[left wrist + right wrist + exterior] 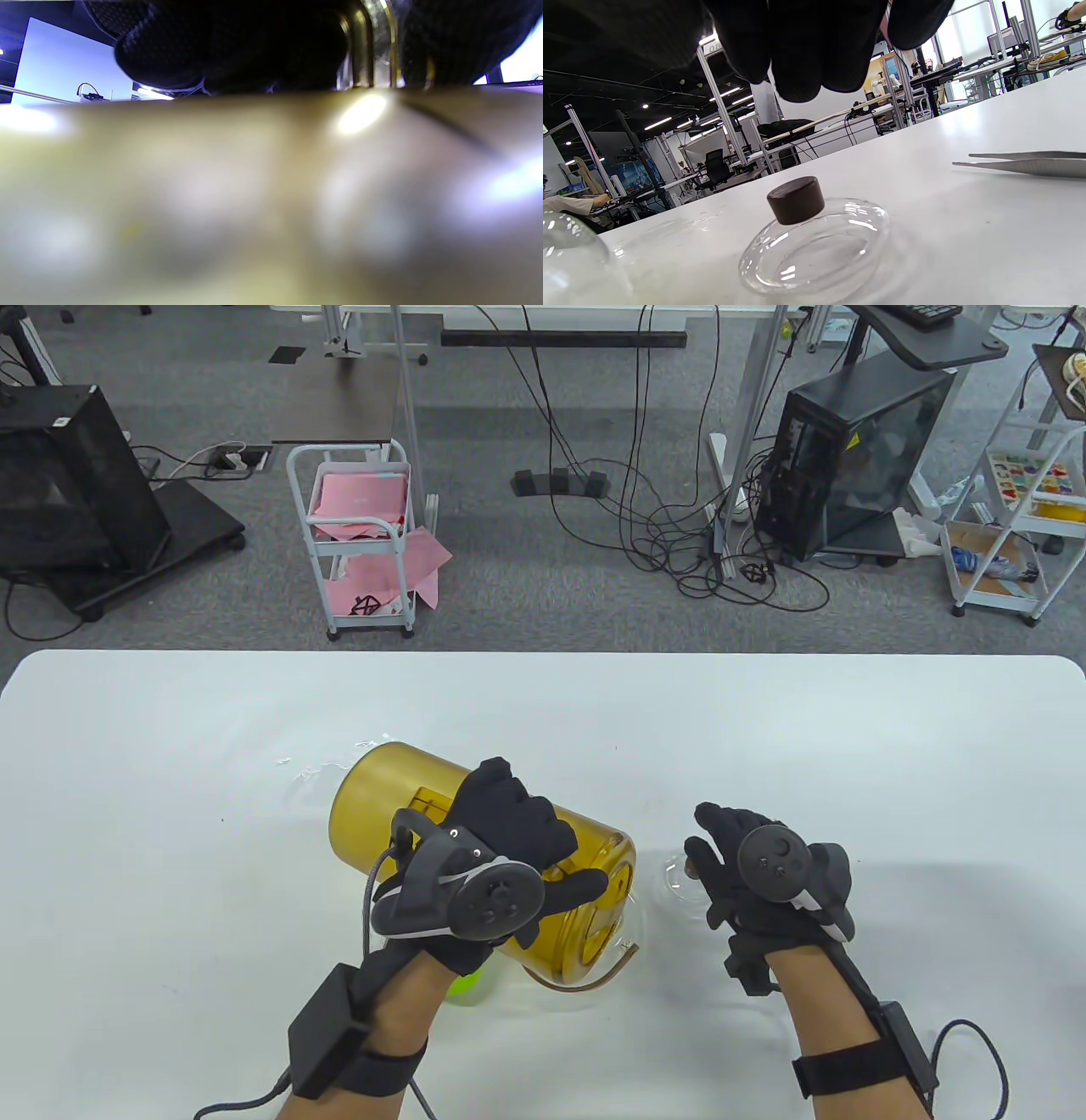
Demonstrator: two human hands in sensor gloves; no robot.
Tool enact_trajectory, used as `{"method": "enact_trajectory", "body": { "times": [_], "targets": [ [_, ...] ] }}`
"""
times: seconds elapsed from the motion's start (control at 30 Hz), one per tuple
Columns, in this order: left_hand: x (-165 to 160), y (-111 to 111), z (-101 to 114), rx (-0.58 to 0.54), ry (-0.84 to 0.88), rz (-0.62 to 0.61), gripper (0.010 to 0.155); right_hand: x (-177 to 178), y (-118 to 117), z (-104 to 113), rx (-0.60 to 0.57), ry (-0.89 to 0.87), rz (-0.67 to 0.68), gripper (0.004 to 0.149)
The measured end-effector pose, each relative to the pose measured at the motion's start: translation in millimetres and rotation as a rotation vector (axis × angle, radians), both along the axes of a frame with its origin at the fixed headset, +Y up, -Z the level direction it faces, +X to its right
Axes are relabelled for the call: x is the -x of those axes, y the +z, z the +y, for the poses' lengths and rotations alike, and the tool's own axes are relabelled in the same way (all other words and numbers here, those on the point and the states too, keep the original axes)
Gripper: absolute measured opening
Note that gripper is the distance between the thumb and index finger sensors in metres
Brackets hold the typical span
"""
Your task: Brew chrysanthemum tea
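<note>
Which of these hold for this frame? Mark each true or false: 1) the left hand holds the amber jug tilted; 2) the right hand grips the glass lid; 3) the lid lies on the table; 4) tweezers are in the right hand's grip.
1) True: the left hand grips the amber jug, which is tipped well over.
2) False: the right hand hovers above the glass lid without touching it.
3) True: the lid rests on the table, dark knob up.
4) False: the tweezers lie on the table beside the lid.
</note>
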State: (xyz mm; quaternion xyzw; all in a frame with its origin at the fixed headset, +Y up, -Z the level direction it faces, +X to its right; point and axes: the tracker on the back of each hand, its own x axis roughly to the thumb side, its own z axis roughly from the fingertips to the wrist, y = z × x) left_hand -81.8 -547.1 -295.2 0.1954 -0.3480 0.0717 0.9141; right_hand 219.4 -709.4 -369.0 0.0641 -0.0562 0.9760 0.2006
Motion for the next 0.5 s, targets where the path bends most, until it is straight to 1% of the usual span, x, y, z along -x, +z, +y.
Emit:
{"method": "enact_trajectory", "body": {
  "times": [0.5],
  "targets": [
    [-1.7,1.4,0.2,-0.006,-0.007,0.001,0.05,-0.6,-0.1,0.3,0.003,0.002,0.001,0.059]
  ]
}}
